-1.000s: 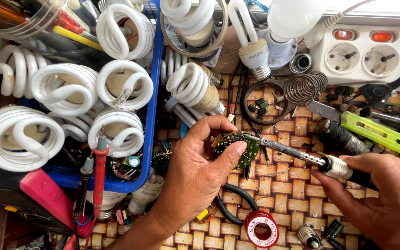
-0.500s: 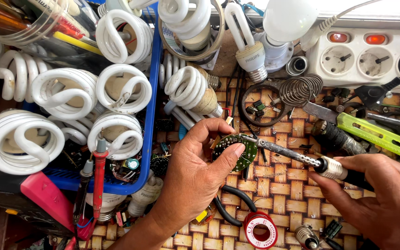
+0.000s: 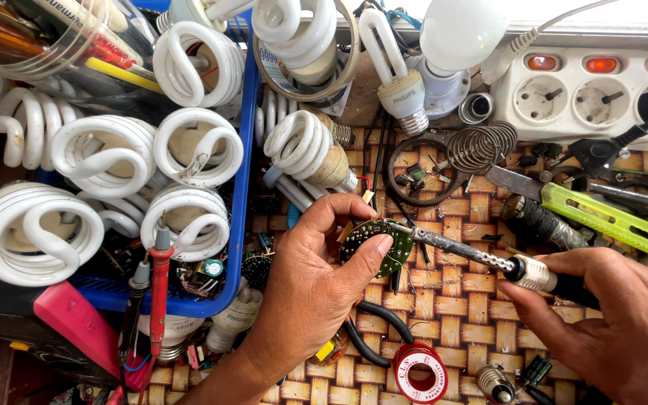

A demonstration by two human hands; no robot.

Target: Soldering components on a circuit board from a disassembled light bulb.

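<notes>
Circuit board [image 3: 378,247], round and green, sits pinched in my left hand [image 3: 316,289] over the woven mat [image 3: 459,315]. My right hand [image 3: 609,322] grips the soldering iron [image 3: 481,259]; its long axis runs right-to-left, tip touching the board's upper edge.

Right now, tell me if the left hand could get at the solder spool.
Probably not as is: the left hand pinches the round board under the iron. The spool lies uncovered just below it, so only the grip hinders.
</notes>
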